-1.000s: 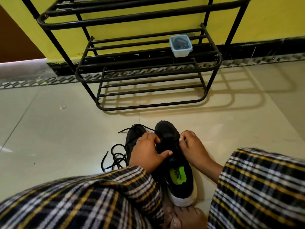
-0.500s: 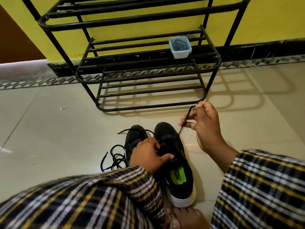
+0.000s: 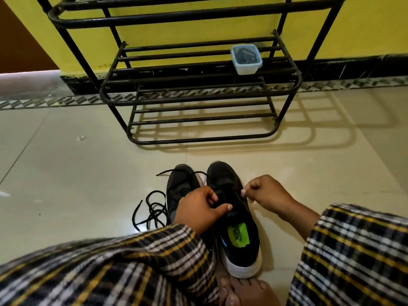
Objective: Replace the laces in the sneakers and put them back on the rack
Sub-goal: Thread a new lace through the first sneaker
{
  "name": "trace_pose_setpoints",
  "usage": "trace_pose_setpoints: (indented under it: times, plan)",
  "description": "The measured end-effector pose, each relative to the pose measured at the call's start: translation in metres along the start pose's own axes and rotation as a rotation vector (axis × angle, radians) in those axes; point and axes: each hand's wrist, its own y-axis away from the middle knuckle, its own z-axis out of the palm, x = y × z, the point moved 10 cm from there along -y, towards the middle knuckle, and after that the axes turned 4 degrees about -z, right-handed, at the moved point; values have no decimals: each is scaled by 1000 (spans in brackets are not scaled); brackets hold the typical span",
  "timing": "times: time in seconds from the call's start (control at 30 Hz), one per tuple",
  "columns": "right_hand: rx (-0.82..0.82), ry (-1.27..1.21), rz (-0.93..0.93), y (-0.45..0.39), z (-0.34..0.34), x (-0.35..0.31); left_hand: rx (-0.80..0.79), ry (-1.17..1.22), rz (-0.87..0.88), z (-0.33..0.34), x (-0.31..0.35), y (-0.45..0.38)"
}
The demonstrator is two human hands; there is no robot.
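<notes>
Two black fabric sneakers stand side by side on the glossy cream tiled floor (image 3: 66, 177), toes pointing towards a black metal-tube shoe rack (image 3: 198, 93) set against a yellow wall. The right sneaker (image 3: 234, 217) has a white sole and a lime-green insole patch visible through its opening; its heel touches the toes of a bare foot (image 3: 240, 290) at the bottom edge of the view. The left sneaker (image 3: 181, 184) is partly hidden behind the left hand (image 3: 198, 210), whose fingers are curled at the lace area of the right sneaker, with the thumb stretched across its tongue; it appears to be pinching a bit of lace, though the dark-on-dark detail is hard to read. The right hand (image 3: 267, 193) is clenched at the right edge of the same sneaker, fingertips pressed together as if pinching lace there. A loose black shoelace (image 3: 152, 208) lies coiled on the floor just beside the left sneaker. A small clear plastic container (image 3: 246, 59) with dark contents sits on the rack's middle shelf. Both forearms wear black, white and yellow plaid sleeves (image 3: 132, 261).
</notes>
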Motion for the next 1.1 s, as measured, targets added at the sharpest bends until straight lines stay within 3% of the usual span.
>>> trace_pose_setpoints:
  times: [0.2, 0.4, 0.63, 0.97, 1.03, 1.1]
  plan:
    - [138, -633, -201, 17, -38, -60, -31, 30, -15, 5, -3, -2]
    - [190, -847, -467, 48, -83, -117, -33, 29, -23, 6, -3, -3]
    - [173, -789, -740, 88, -103, -161, -43, -71, 5, 7, 1, -1]
    - [195, -778, -739, 84, -99, -150, -68, -50, -19, 7, 3, 0]
    - [239, -681, -705, 82, -101, -145, -76, -22, -41, 7, 1, -2]
    - [313, -369, -618, 75, -101, -138, -89, 10, -65, 7, -2, -4]
